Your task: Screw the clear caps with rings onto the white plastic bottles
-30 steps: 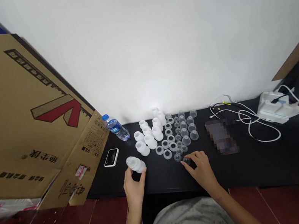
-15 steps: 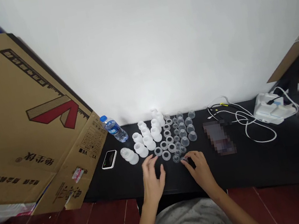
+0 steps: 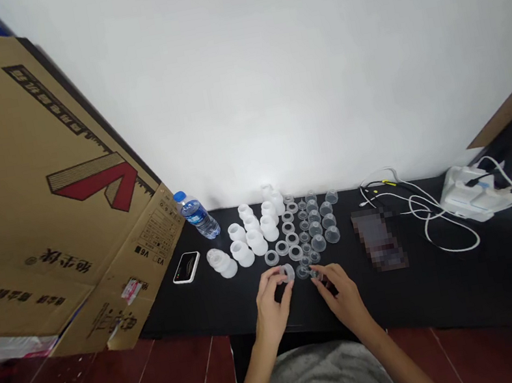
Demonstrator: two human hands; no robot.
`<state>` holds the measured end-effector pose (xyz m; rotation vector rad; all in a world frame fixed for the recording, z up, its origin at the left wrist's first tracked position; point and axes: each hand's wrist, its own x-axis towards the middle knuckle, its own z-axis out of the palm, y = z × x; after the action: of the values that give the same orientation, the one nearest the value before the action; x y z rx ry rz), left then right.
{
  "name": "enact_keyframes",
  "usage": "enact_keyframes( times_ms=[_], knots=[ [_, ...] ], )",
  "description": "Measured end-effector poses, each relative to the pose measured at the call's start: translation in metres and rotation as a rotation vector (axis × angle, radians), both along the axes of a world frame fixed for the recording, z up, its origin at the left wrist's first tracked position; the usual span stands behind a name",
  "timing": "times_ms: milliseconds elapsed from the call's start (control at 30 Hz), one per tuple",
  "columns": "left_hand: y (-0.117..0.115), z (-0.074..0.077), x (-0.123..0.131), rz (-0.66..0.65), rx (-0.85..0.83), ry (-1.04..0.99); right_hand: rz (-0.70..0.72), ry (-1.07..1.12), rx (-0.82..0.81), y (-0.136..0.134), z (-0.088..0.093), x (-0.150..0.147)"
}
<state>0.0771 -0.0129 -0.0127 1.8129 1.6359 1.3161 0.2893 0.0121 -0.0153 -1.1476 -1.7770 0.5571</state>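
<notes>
My left hand [image 3: 270,301] pinches a translucent screw ring [image 3: 289,272], tilted up just above the black table [image 3: 197,307]. Beside it, my right hand [image 3: 343,291] closes its thumb and fingertips on a small clear bottle teat [image 3: 316,274], partly hidden by the fingers. Another clear teat [image 3: 302,272] lies between the hands. Beyond them run columns of flat rings [image 3: 295,252], small teats [image 3: 304,236] and clear domed caps [image 3: 332,235]. Several white baby bottles [image 3: 256,243] stand open-topped to the left, near one bottle with a cap on top [image 3: 222,264].
A water bottle [image 3: 199,219] and a white-edged phone [image 3: 187,267] sit at the left, by a large cardboard box [image 3: 97,246]. Rightward lie a pixelated dark object [image 3: 378,239], white cables [image 3: 453,242] and a white power adapter [image 3: 477,192]. A white wall rises behind.
My left hand has closed on the nearest screw ring and lifted it, moving right toward the other hand. My right hand stays at the teat. The view has shifted slightly.
</notes>
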Motion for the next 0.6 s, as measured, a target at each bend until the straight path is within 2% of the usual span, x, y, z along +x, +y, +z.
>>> enact_keyframes(
  times_ms=[133,300,433,600],
  knots=[
    [-0.003,0.006,-0.003,-0.121,-0.006,-0.094,0.092,-0.015,0.015,-0.003,-0.002,0.000],
    [-0.008,0.006,-0.001,-0.264,-0.021,-0.118,0.172,-0.028,0.025,-0.007,-0.005,0.001],
    [-0.009,0.003,0.001,-0.268,-0.025,-0.166,0.248,-0.020,-0.011,-0.011,0.000,0.002],
    [-0.010,-0.002,0.003,-0.223,-0.135,-0.344,0.358,0.006,-0.100,-0.014,0.012,0.002]
  ],
)
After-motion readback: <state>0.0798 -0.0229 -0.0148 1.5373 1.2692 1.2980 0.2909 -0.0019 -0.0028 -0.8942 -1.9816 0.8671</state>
